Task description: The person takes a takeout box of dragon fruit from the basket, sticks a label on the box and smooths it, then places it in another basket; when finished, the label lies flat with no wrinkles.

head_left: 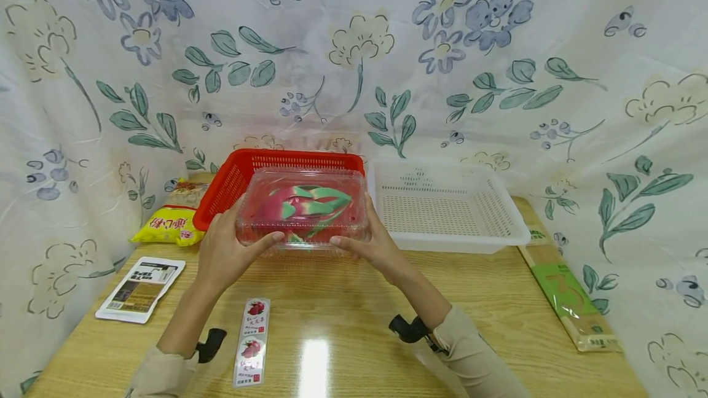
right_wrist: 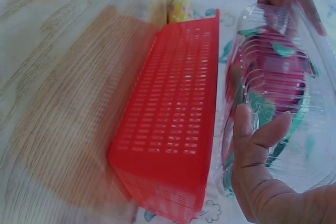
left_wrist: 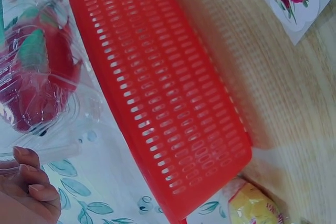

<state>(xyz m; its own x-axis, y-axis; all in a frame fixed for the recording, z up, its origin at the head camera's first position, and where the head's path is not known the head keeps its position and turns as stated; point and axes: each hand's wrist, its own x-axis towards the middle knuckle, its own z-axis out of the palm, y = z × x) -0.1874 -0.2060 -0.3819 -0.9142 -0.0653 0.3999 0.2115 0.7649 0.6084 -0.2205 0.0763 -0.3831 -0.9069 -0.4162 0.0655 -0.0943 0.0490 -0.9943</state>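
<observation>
A clear plastic clamshell box with a red and green dragon fruit inside is held up over the front of the red basket. My left hand grips its left end, thumb along the front edge. My right hand grips the right end. The left wrist view shows the box beside the basket and my fingertips. The right wrist view shows my right hand on the box, the basket at its left.
A white basket stands right of the red one. A yellow snack bag lies at left, a printed card nearer. A dragon fruit sticker strip lies on the wooden table. A long green packet runs along the right edge.
</observation>
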